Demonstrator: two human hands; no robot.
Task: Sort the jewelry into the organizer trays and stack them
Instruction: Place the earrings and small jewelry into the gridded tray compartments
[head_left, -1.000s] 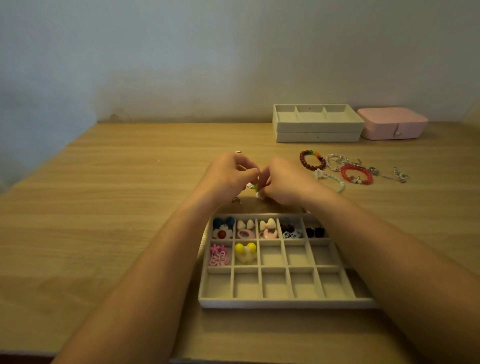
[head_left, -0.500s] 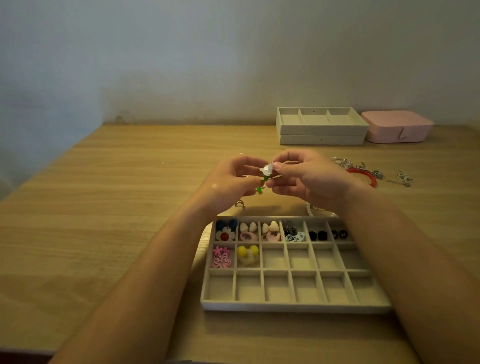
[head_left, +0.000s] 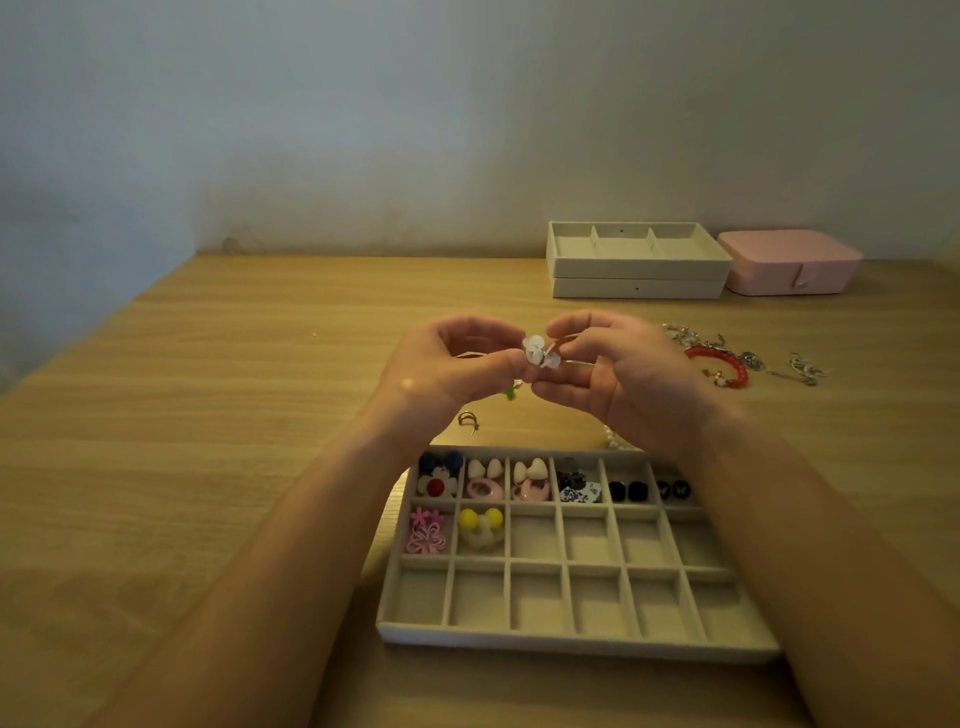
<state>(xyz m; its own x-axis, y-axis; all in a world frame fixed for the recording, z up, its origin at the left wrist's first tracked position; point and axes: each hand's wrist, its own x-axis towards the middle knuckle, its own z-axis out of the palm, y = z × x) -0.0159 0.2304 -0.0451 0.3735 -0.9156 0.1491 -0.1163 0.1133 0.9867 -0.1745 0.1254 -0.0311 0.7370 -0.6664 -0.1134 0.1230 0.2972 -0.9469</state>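
wooden table (head_left: 218, 415), organizer tray (head_left: 571, 642), stacked trays (head_left: 636, 286), pink box (head_left: 789, 262), bracelets (head_left: 719, 366)

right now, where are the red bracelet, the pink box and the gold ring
red bracelet (head_left: 742, 370), head view, right side of its beads
pink box (head_left: 789, 257), head view, middle of its lid
gold ring (head_left: 468, 419), head view, on its band

pink box (head_left: 789, 261), red bracelet (head_left: 719, 364), beige tray (head_left: 576, 642)

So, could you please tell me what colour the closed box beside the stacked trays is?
The box is pale pink; head view.
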